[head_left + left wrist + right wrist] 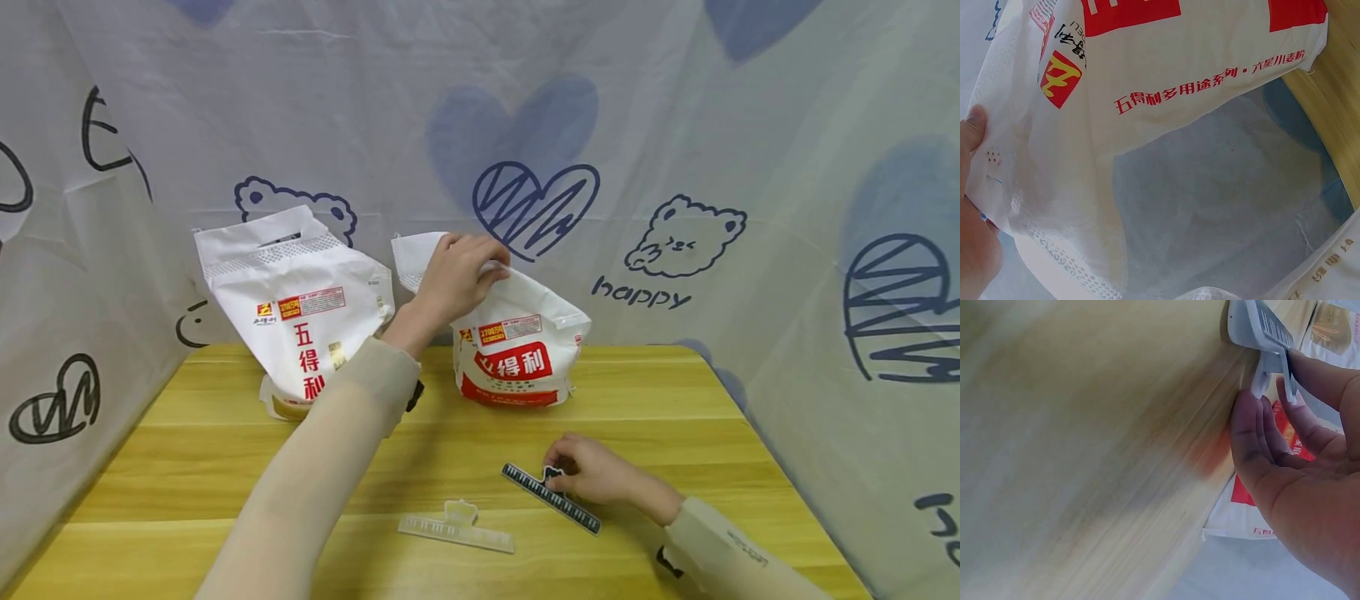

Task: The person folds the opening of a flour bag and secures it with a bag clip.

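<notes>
My left hand [462, 279] grips the top of a white flour bag [558, 312] with red printing, which stands at the back of the table. In the left wrist view, the fingers and thumb of that hand [975, 181] hold the bag's upper edge [997, 125]. My right hand [600, 471] pinches the handle of a black clip with a piano-key pattern [551, 498]. The right wrist view shows the thumb and fingers of this hand [1304, 444] on both sides of the clip's handle [1272, 369]. A pale clip of the same shape [456, 529] lies on the table to its left.
Another white flour bag [300, 283] with red characters stands at the back left, leaning toward the left. Both bags rest on a yellow wooden table [652, 417]. A printed cloth [660, 108] hangs behind and at the sides.
</notes>
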`<state>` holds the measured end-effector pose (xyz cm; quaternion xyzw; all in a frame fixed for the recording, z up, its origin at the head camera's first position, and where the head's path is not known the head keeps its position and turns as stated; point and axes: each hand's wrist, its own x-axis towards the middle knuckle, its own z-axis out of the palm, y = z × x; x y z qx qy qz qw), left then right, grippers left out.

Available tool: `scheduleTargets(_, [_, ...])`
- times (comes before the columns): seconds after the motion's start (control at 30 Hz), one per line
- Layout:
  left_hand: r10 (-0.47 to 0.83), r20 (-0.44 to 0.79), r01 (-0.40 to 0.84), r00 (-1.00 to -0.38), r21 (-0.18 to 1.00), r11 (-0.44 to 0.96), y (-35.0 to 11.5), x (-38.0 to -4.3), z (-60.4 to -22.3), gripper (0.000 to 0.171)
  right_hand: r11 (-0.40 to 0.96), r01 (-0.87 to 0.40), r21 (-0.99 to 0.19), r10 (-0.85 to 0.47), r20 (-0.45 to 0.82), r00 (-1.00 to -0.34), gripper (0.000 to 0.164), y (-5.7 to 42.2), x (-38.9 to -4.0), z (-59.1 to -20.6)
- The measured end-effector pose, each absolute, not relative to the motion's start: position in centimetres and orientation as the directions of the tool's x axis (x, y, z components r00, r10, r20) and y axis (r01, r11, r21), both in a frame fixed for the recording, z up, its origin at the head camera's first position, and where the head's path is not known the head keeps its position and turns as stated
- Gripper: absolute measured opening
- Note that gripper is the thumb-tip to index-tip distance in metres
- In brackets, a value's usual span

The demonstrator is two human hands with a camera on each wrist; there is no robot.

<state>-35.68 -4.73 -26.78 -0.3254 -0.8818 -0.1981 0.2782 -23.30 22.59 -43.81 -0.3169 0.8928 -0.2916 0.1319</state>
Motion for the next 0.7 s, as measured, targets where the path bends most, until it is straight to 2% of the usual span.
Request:
scheduleTargets(0.5, [0.464,0.624,0.682,-0.629,0.156,0.715,-4.69,-35.57,-26.72,0.013,0.651,-0.388,-0.652,-0.570,-0.083,-0.818,0.011,22.47,-22.80,-43.33])
scheduleTargets(0.7, [0.460,0.628,0.682,-0.627,0.157,0.715,-4.73,-35.61,-26.85,0.013,0.632,-0.361,-0.685,-0.552,-0.072,-0.831,0.019,22.48,-22.82,-43.58])
